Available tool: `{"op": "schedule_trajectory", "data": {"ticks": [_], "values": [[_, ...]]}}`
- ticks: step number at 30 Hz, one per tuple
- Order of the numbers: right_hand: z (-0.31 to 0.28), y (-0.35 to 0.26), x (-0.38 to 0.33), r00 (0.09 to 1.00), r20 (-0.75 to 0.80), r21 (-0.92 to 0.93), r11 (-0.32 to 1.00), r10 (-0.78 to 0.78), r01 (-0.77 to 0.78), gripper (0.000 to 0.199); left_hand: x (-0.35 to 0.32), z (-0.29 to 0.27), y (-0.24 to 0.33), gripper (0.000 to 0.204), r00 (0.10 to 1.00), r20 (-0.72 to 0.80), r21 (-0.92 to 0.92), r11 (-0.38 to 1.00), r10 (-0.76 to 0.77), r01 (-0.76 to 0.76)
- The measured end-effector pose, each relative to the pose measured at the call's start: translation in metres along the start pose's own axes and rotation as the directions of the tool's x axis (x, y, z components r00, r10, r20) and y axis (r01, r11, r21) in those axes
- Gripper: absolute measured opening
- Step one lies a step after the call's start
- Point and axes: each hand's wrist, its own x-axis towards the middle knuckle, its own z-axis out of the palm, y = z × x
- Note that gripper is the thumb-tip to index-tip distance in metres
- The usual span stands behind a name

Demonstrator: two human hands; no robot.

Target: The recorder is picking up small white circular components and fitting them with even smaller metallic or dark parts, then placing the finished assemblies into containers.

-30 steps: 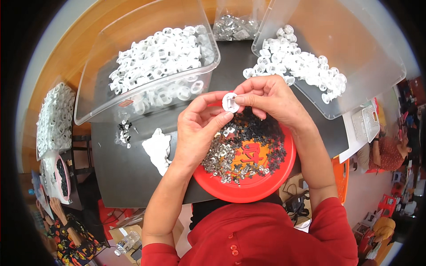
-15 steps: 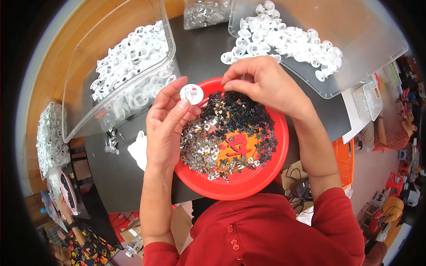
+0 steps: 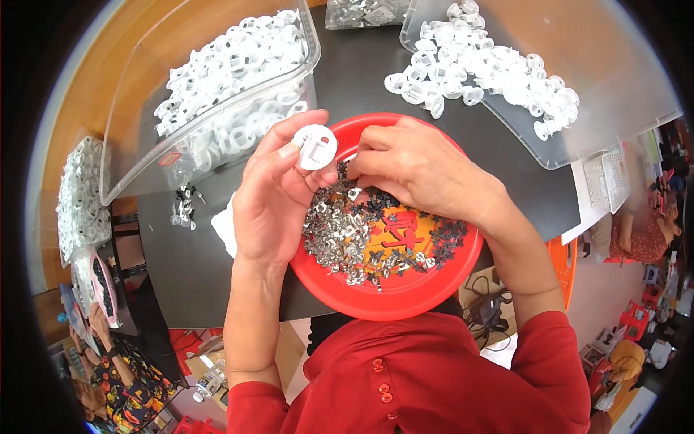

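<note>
Pinching a slotted white disc point(image 3: 316, 145) at its left edge between thumb and fingers, the left hand point(image 3: 271, 184) holds it just over the upper-left rim of the red tray point(image 3: 383, 309). That edge hold probably serves to keep the cut-out face turned up and unobstructed. Beside it, the right hand point(image 3: 426, 170) reaches into the tray with fingers curled down; its fingertips are partly hidden, so I cannot tell whether they grip anything. Small metal parts point(image 3: 336, 239) lie mostly to the tray's left and black parts point(image 3: 448, 239) to the right, perhaps grouped for easy picking.

Farther out, two clear tubs, one at left point(image 3: 316, 54) and one at right point(image 3: 585, 43), hold similar white pieces, seemingly within easy reach. As for markings, a red printed design covers the tray's orange base, partly buried; the left tub's small label point(image 3: 170, 158) is too small to read.
</note>
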Motion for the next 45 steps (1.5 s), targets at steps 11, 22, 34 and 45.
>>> {"op": "schedule_trajectory", "data": {"ticks": [11,22,34,45], "values": [[0.003,-0.004,0.001,0.99,0.026,0.073,0.988,0.136,-0.137,0.008,0.001,-0.003,-0.001,0.051,1.0,0.002,0.037,0.999,0.011,-0.011],[0.0,-0.003,-0.001,0.996,0.008,0.06,0.994,0.088,-0.088,0.008,0.001,-0.002,-0.001,0.044,1.0,-0.003,0.106,0.994,0.007,-0.007],[-0.017,-0.002,0.001,0.968,-0.114,0.213,0.957,0.223,-0.196,0.013,0.003,-0.002,-0.007,0.02,0.996,-0.072,0.254,0.967,0.049,-0.029],[-0.016,-0.001,-0.001,0.897,0.133,0.833,0.443,0.421,-0.331,0.019,0.004,-0.007,-0.02,0.011,0.976,0.089,0.653,0.728,0.201,-0.209]]}}
